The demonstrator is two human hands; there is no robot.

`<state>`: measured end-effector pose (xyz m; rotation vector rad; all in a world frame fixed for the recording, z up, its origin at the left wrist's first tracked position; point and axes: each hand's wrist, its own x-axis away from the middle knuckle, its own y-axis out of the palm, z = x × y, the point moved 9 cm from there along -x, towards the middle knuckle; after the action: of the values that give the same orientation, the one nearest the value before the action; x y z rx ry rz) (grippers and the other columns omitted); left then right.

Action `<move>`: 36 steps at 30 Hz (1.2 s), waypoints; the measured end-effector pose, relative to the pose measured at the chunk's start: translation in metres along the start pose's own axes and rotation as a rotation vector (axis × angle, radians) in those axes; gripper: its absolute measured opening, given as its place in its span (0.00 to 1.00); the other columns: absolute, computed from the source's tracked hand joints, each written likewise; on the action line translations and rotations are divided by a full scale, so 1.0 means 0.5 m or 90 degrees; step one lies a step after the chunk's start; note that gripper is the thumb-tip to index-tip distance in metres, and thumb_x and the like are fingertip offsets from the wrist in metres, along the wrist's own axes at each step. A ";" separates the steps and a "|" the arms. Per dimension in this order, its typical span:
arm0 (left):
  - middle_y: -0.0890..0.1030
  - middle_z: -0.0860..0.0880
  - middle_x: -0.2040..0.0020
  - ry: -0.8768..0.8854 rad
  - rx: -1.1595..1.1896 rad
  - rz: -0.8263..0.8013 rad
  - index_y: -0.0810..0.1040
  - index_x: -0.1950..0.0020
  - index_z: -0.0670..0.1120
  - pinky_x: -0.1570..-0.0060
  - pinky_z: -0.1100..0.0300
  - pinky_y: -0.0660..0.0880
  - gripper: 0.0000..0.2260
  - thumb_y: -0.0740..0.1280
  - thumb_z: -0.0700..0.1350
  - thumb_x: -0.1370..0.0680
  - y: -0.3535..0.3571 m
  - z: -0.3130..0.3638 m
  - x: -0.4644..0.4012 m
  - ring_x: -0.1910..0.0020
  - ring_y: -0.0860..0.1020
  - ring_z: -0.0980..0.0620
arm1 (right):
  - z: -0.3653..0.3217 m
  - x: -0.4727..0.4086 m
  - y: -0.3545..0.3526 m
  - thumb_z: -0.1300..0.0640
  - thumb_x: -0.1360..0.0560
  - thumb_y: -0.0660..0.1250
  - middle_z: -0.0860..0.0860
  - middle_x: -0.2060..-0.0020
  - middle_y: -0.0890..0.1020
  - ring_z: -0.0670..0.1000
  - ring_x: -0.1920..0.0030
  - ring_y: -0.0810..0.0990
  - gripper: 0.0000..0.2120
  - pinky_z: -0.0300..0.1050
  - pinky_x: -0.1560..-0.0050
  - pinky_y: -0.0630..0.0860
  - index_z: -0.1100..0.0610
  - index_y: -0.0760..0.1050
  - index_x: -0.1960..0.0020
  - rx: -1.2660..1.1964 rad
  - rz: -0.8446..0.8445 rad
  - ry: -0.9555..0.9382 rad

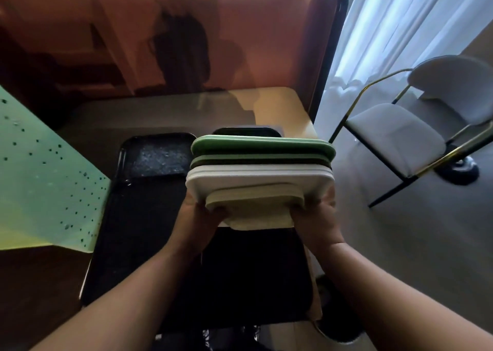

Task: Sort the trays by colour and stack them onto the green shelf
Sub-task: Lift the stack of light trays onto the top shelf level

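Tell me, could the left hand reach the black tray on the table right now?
Probably not: the left hand and right hand both grip the tray stack. The black tray lies uncovered below-left, but letting go risks dropping the stack.

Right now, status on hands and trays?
Left hand and right hand gripping mixed tray stack, lifted. Black trays underneath on table. Green shelf at left, path open.

Mixed stack of trays (260, 179), green over white, above black trays (144, 203)
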<state>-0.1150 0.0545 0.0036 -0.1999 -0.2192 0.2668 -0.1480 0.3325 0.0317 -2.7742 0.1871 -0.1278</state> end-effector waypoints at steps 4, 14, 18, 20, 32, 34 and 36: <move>0.86 0.51 0.45 -0.023 0.003 -0.006 0.79 0.40 0.58 0.43 0.44 0.82 0.29 0.76 0.41 0.38 0.003 -0.004 0.009 0.43 0.84 0.48 | 0.044 0.009 -0.011 0.67 0.26 0.73 0.42 0.54 0.70 0.41 0.59 0.70 0.27 0.22 0.64 0.64 0.62 0.68 0.30 0.110 -0.014 0.018; 0.83 0.46 0.40 -0.013 -0.026 -0.024 0.73 0.28 0.43 0.50 0.66 0.81 0.35 0.78 0.33 0.34 0.001 0.008 -0.007 0.44 0.83 0.58 | 0.036 -0.009 -0.003 0.68 0.27 0.72 0.38 0.54 0.74 0.44 0.55 0.75 0.25 0.19 0.63 0.66 0.53 0.71 0.34 0.050 -0.034 0.002; 0.81 0.46 0.35 -0.007 -0.028 -0.028 0.68 0.25 0.45 0.44 0.60 0.81 0.42 0.80 0.41 0.38 -0.005 0.015 -0.021 0.42 0.82 0.57 | 0.012 -0.006 -0.011 0.61 0.31 0.72 0.37 0.51 0.74 0.29 0.54 0.76 0.27 0.16 0.61 0.66 0.50 0.71 0.34 0.000 -0.027 -0.018; 0.79 0.47 0.34 -0.008 -0.059 -0.031 0.67 0.25 0.46 0.40 0.55 0.81 0.47 0.80 0.50 0.42 -0.009 0.017 -0.027 0.38 0.81 0.52 | 0.007 -0.003 -0.012 0.57 0.35 0.69 0.36 0.50 0.75 0.22 0.55 0.74 0.29 0.17 0.60 0.66 0.46 0.69 0.35 -0.018 -0.029 -0.014; 0.81 0.51 0.39 -0.039 -0.061 -0.026 0.72 0.29 0.49 0.32 0.49 0.76 0.39 0.75 0.47 0.40 -0.007 0.029 0.008 0.40 0.81 0.54 | -0.024 -0.004 -0.024 0.57 0.37 0.72 0.41 0.39 0.79 0.32 0.39 0.76 0.38 0.32 0.36 0.73 0.62 0.71 0.27 -0.021 -0.065 -0.116; 0.81 0.52 0.40 -0.049 -0.032 -0.032 0.72 0.29 0.50 0.35 0.53 0.77 0.38 0.74 0.43 0.40 0.000 0.033 0.010 0.42 0.81 0.58 | -0.027 -0.003 -0.026 0.62 0.35 0.73 0.39 0.39 0.78 0.30 0.39 0.76 0.36 0.29 0.37 0.71 0.64 0.70 0.27 -0.015 -0.069 -0.135; 0.81 0.56 0.43 -0.045 -0.036 -0.036 0.73 0.32 0.51 0.41 0.65 0.78 0.36 0.74 0.45 0.41 0.002 0.036 0.009 0.48 0.80 0.70 | -0.024 0.001 -0.027 0.65 0.35 0.72 0.38 0.40 0.77 0.27 0.40 0.75 0.35 0.25 0.39 0.70 0.65 0.71 0.28 -0.015 -0.067 -0.148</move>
<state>-0.1151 0.0596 0.0214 -0.2402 -0.3023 0.2117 -0.1474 0.3409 0.0479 -2.7930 -0.0172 0.1717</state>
